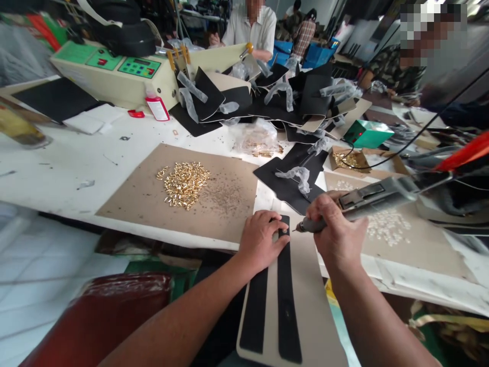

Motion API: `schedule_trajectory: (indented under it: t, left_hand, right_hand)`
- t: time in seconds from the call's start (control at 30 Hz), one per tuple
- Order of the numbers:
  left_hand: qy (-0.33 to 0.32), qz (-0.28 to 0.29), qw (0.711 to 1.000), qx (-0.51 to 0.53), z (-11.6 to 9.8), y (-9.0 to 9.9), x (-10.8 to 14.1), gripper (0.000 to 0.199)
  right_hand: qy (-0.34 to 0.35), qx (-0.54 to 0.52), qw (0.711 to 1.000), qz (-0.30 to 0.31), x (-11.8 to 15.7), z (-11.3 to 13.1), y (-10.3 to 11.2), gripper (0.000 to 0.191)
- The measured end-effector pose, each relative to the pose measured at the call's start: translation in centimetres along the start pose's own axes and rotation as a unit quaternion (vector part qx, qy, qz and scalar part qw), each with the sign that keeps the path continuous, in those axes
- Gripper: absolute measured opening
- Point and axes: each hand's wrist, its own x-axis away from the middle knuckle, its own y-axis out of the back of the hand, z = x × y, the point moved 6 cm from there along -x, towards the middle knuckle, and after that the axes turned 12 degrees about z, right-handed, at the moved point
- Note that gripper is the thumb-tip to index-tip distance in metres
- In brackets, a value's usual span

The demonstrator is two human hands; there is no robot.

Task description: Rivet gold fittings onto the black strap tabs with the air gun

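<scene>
Beyond the hands (264, 238) (338, 227), a box (362, 157) of gold pieces (345, 160), apparently

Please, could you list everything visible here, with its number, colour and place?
Tabletop: 1, white, across view
Long board: 1, beige, front centre
Flat strips: 2, black, on board
Slim power tool: 1, grey, right of strips
Paper-like sheets: 2, brown, left and right
Small metal pieces: pile, gold, left sheet
Small pieces: many, white, right sheet
Flat panels: many, mostly black, back centre
Plastic bag: 1, clear, centre
Machine: 1, cream and green, back left
Strapped bag-like item: 1, black, on machine
Plastic bottle: 1, red-and-white, beside machine
Box: 1, green, back right
Seat-like object: 1, dark red, front left
Other people: at least 4, varied clothing, back
Other items: uncountable, mixed, some blurred
Left hand: 1, bare, on right strip
Right hand: 1, bare, gripping tool
</scene>
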Motion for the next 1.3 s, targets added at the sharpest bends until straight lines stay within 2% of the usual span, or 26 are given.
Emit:
schedule_trajectory:
  t: [0.1,0.5,0.7,0.83,0.93,1.13,1.3]
  left_hand:
    - [0.005,0.003,1.0,0.004,0.1,0.0,0.0,0.024]
    - [0.016,0.016,1.0,0.008,0.2,-0.1,-0.2,0.023]
    - [0.018,0.028,0.999,0.001,0.1,-0.1,-0.2,0.022]
    - [0.014,0.021,1.0,-0.003,0.0,0.0,-0.2,0.016]
    - [0.017,0.017,1.0,0.0,0.0,0.1,-0.2,0.016]
    - [0.029,0.027,0.999,0.011,0.0,0.1,-0.3,0.015]
    - [0.026,0.022,0.999,0.011,0.1,0.0,-0.4,0.017]
  right_hand:
    - [0.019,0.007,1.0,-0.019,0.0,-0.4,-0.6,0.038]
    - [0.031,-0.011,0.999,0.017,-0.2,-1.4,-1.6,0.033]
    - [0.049,0.012,0.996,0.069,-0.2,-1.6,-1.8,0.025]
    - [0.073,0.027,0.985,0.152,0.1,-0.9,-2.7,0.019]
    - [0.063,0.028,0.981,0.183,0.4,-1.1,-3.0,0.016]
    - [0.04,-0.018,0.985,0.167,0.1,-2.9,-2.8,0.018]
    - [0.042,-0.044,0.986,0.158,0.0,-3.2,-2.7,0.019]
